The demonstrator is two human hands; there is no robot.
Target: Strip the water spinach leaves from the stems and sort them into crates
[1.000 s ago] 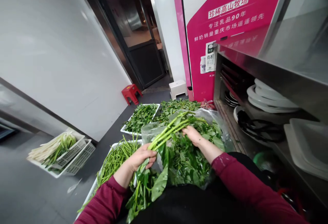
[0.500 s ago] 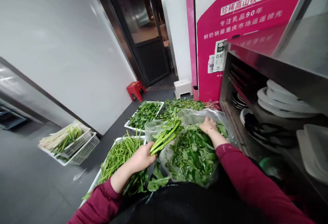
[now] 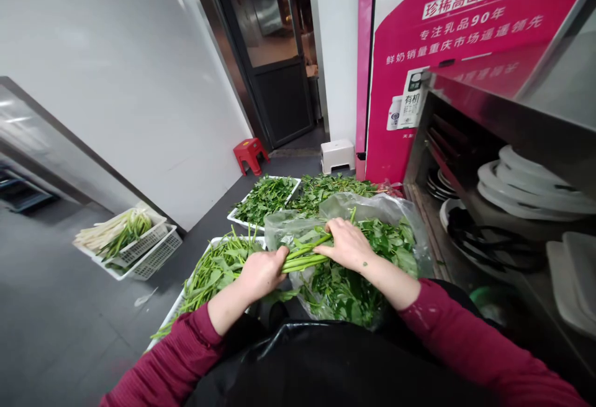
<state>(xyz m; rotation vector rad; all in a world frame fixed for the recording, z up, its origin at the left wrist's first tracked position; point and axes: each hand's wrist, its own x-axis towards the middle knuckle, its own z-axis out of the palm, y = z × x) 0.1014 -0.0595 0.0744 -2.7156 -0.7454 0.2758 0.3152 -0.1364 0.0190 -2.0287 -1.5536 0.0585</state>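
Note:
A bunch of green stems (image 3: 305, 259) lies across the space between my two hands. My left hand (image 3: 262, 275) is closed round its left part, with leaves sticking out at the left. The right end is gripped by my right hand (image 3: 347, 244), thumb below and fingers on top. Under and beside my right hand, a clear plastic bag (image 3: 414, 214) lies open, full of leafy greens (image 3: 358, 289). A white basket (image 3: 174, 315) heaped with green stems (image 3: 207, 277) is at the left of my left hand.
Beyond are a white tray (image 3: 294, 191) of leaves and loose greens (image 3: 326, 191). Stacked baskets (image 3: 153, 255) stand left on the floor. Red (image 3: 250, 154) and white (image 3: 338, 154) stools are near the door. A metal shelf (image 3: 493, 109) with plates (image 3: 521, 190) borders the right.
My right hand has moved left from the bag's greens and taken hold of the bunch. The bunch now lies flatter, and leaves show left of my left hand. The view has shifted slightly.

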